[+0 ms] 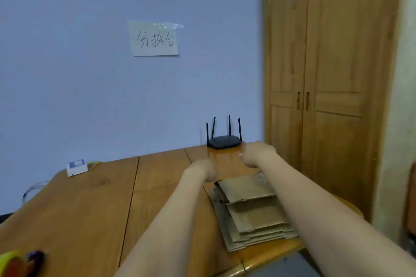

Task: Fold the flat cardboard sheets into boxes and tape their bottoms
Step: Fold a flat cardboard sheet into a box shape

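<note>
A person is reaching both arms over the wooden bench [90, 198], left hand [203, 170] and right hand [257, 153] curling loosely, fingers holding nothing. Flat cardboard sheets [252, 211] are lying stacked near the right edge. They are looking light, stiff and best gripped by an edge.

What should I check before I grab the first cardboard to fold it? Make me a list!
1. Flat cardboard stack lies within reach on the table: ok.
2. Left hand holds nothing: ok.
3. Right hand holds nothing: ok.
4. Clear table space left of the stack for folding: ok.
5. Tape at hand: cannot tell; blurry objects sit at the near left corner.
6. Router stands clear of the stack: ok.
</note>
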{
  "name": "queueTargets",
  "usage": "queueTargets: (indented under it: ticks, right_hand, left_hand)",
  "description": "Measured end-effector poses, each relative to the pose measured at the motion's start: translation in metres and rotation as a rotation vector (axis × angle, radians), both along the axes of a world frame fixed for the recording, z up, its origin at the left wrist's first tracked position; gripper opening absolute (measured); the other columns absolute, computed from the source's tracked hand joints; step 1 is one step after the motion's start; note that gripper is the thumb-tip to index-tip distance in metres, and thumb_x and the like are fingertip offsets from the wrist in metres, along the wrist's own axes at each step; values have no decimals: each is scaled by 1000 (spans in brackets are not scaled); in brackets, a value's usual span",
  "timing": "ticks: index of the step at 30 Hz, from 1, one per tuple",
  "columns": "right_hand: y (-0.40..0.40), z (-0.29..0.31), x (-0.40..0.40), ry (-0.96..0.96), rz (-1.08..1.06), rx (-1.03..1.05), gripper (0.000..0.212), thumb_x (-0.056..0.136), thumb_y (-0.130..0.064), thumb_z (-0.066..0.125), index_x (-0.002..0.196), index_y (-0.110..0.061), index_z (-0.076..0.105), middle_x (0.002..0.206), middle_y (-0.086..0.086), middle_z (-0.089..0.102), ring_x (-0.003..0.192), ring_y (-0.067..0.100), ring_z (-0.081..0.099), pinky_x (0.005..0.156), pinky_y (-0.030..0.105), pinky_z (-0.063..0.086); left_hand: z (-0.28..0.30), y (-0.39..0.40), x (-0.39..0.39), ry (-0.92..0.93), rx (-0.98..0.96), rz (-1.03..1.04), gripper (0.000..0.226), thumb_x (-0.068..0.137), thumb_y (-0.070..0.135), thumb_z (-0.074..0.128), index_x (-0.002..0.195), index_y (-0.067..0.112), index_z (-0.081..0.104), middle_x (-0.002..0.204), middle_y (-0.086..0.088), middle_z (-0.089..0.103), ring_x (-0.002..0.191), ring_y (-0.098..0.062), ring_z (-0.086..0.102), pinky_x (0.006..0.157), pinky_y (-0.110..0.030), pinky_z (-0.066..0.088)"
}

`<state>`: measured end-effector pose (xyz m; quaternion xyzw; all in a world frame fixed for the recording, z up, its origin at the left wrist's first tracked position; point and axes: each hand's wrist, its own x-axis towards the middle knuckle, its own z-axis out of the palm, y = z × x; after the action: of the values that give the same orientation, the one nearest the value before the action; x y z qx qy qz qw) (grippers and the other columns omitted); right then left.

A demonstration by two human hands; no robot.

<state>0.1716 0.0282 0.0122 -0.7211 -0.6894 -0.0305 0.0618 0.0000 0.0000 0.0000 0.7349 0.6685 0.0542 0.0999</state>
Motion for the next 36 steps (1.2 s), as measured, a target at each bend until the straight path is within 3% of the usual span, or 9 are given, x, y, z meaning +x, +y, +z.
queueTargets:
  ticks: [3, 8, 12, 14, 16, 19, 23, 29, 36]
  right_hand:
    - [5, -19, 15, 36, -69, -21, 27, 105, -32, 43, 121, -16, 58, 105, 3, 57, 95, 23, 54, 76, 34, 41]
    - [13, -42, 28, 64, -136, -112, 17, 103, -25, 48, 109, -13, 59, 100, 5, 57, 96, 23, 60, 85, 36, 53]
    - [19, -52, 33, 81, -141, -179, 2, 96, -17, 55, 97, -15, 57, 104, 5, 60, 95, 24, 61, 78, 34, 53]
    - [19, -58, 34, 101, -141, -199, 7, 93, -10, 55, 99, -13, 58, 102, 6, 60, 92, 22, 61, 77, 32, 54]
    - [18, -63, 36, 128, -144, -213, 13, 95, -6, 54, 105, -11, 60, 101, 6, 59, 91, 21, 60, 79, 31, 55]
    - [18, -65, 39, 137, -157, -218, 9, 92, -2, 56, 95, -10, 60, 93, 6, 58, 81, 19, 58, 74, 30, 52]
    - [17, -57, 38, 226, -202, -198, 17, 89, 0, 63, 79, -11, 53, 89, 7, 58, 66, 16, 51, 58, 27, 45]
    - [19, -43, 44, 461, -287, -73, 14, 94, 1, 53, 107, -3, 56, 79, 9, 54, 57, 17, 51, 41, 25, 36]
    - [19, -1, 31, 797, -248, -53, 5, 90, 1, 53, 94, -2, 52, 82, 15, 60, 75, 29, 62, 60, 33, 46]
  left_hand:
    - [-18, 13, 10, -67, -55, -14, 29, 103, 21, 40, 122, 7, 56, 89, 0, 42, 88, -17, 41, 82, -29, 34]
    - [-37, 25, 22, -159, -112, -22, 48, 103, 27, 44, 144, 2, 41, 120, -9, 53, 96, -17, 39, 87, -29, 37]
    - [-55, 33, 33, -252, -147, -29, 50, 102, 26, 45, 144, -1, 39, 95, 1, 48, 81, -12, 42, 70, -23, 36]
    - [-61, 33, 37, -290, -162, -24, 50, 103, 24, 43, 145, -2, 37, 119, -9, 58, 89, -14, 43, 76, -25, 39]
    - [-70, 33, 37, -343, -178, -10, 48, 102, 25, 43, 144, -1, 39, 141, -15, 50, 105, -19, 45, 94, -32, 43]
    - [-84, 31, 37, -469, -175, -1, 47, 100, 30, 48, 139, 4, 47, 139, -14, 52, 123, -28, 50, 107, -40, 43]
    - [-87, 27, 34, -607, -148, -2, 47, 100, 26, 51, 141, 4, 45, 142, -13, 50, 130, -30, 48, 109, -38, 42]
    - [-84, 26, 26, -739, -111, 12, 54, 99, 19, 49, 149, 5, 35, 152, -12, 40, 140, -31, 38, 112, -39, 36]
    - [-70, 25, 7, -928, -43, 69, 55, 98, 12, 52, 150, 9, 34, 153, -8, 40, 139, -28, 39, 112, -39, 38]
